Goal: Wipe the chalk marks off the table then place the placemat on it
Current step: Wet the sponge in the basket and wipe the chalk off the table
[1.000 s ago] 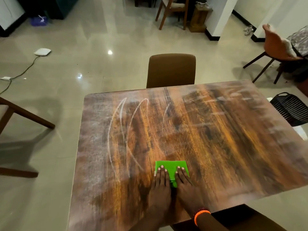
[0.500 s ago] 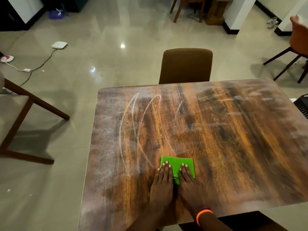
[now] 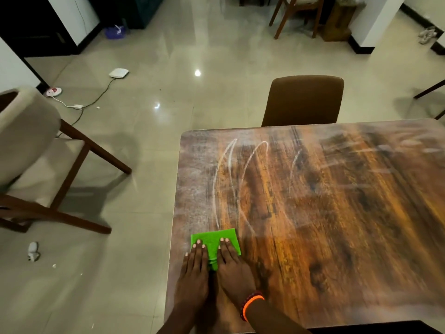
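A folded green cloth [image 3: 214, 239] lies flat on the wooden table [image 3: 337, 225] near its front left corner. My left hand [image 3: 196, 266] and my right hand [image 3: 232, 263] press down on it side by side with straight fingers. Long curved white chalk marks [image 3: 231, 179] run across the table's left part, just beyond the cloth. Fainter smeared chalk [image 3: 375, 150] shows toward the far right. No placemat is in view.
A brown chair [image 3: 304, 100] stands at the table's far edge. A beige chair with wooden legs [image 3: 41, 160] sits on the tiled floor to the left. Cables and a white device [image 3: 118, 73] lie on the floor farther back.
Both hands have slid the green cloth leftward along the table's front, to below the leftmost chalk curves. The camera has also turned left.
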